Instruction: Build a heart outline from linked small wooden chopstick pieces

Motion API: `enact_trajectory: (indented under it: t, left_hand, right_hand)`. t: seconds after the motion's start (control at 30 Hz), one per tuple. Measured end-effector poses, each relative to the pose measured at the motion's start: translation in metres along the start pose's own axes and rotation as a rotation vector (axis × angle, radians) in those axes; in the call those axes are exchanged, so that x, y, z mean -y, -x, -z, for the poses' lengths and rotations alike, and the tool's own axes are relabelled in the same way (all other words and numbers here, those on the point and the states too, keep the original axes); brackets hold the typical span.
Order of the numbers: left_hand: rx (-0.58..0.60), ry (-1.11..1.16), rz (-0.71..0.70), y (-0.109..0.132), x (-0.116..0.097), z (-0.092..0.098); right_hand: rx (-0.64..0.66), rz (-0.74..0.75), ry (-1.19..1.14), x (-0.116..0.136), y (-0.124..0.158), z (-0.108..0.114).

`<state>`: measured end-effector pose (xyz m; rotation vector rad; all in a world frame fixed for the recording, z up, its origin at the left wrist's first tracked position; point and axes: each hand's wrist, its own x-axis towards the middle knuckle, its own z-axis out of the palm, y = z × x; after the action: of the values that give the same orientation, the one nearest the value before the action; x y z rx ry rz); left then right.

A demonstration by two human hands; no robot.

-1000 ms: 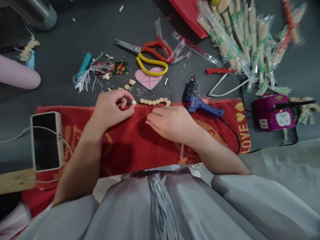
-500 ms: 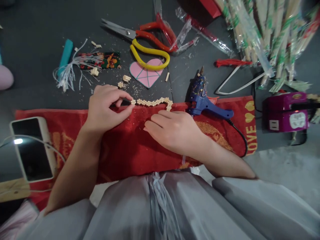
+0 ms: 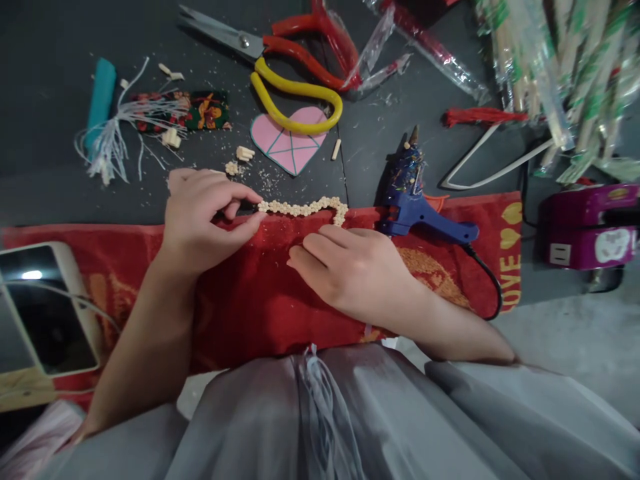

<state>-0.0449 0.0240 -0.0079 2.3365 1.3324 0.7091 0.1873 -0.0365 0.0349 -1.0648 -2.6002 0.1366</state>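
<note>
My left hand (image 3: 210, 217) pinches a tiny pale flower-shaped piece (image 3: 263, 206) between thumb and forefinger. That piece meets the left end of a wavy chain of small flower-shaped pieces (image 3: 300, 210), which lies along the far edge of a red towel (image 3: 240, 300). At its right end the chain bends down toward my right hand (image 3: 350, 267). This hand rests on the towel with its fingers curled closed; whatever is in them is hidden. Just beyond the left hand sit a loose flower-shaped piece (image 3: 231, 168) and a bundle of short pale sticks (image 3: 245, 154).
A blue glue gun (image 3: 417, 217) lies right of my right hand. Scissors (image 3: 285, 77) overlap a pink paper heart (image 3: 293, 150). A phone (image 3: 47, 310) is at left, wrapped sticks (image 3: 550, 73) and a purple device (image 3: 590, 227) at right. White threads (image 3: 113, 133) lie at far left.
A gap showed between the piece in my left fingers and the chain; now they meet. My right hand has hardly moved. The view has shifted slightly closer.
</note>
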Motion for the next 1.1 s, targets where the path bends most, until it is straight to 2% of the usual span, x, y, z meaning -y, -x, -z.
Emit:
enact_trajectory:
  t: [0.23,0.4,0.57,0.77,0.97,1.1]
  left_hand:
    - [-0.003,-0.029,-0.022,-0.0004,0.0001,-0.0013]
    - [0.013,-0.034,-0.009,0.0006,0.0002,-0.0016]
    - [0.016,-0.01,-0.086,0.0012,-0.0019,-0.0004]
    - [0.106,-0.079,0.039,0.0001,-0.0086,0.0029]
    - [0.038,-0.064,-0.056,-0.0001,-0.0071,0.001]
    - [0.081,-0.075,-0.01,-0.001,-0.0074,0.0016]
  right_hand:
    - [0.051,-0.02,0.013,0.0033,-0.0005,-0.0049]
    - [0.133,-0.014,-0.019,0.0044,-0.0013,-0.0072]
    - [0.211,-0.022,-0.03,0.0044,-0.0039,-0.0061]
    - [0.324,-0.047,-0.051,0.0039,-0.0073,-0.0029]
    - [0.346,-0.042,-0.042,0.0046,-0.009,-0.002]
    - [0.333,-0.034,-0.037,0.0038,-0.0081,-0.0016]
